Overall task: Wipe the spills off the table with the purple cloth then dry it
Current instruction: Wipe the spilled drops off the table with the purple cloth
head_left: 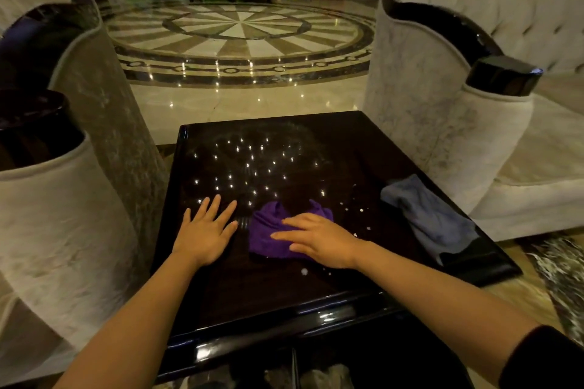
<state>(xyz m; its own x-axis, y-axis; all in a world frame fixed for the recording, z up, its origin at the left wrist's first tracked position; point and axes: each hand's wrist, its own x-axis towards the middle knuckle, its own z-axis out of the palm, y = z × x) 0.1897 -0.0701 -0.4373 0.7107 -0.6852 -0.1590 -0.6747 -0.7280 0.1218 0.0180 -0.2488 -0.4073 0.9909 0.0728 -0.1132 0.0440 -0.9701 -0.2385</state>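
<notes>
A crumpled purple cloth [272,230] lies near the middle of the dark glossy table [284,300]. My right hand [319,238] presses flat on the cloth's right side, fingers spread and pointing left. My left hand [207,230] rests flat on the bare tabletop just left of the cloth, fingers apart, holding nothing. Small white spill droplets [360,210] dot the surface to the right of the cloth, and more droplets [305,271] sit just in front of my right hand. Ceiling lights reflect as bright dots on the far half of the table.
A grey-blue cloth [426,215] lies bunched along the table's right edge. Upholstered armchairs flank the table closely: the left armchair [63,215] and the right armchair [442,123]. Polished marble floor [240,38] stretches beyond the far edge.
</notes>
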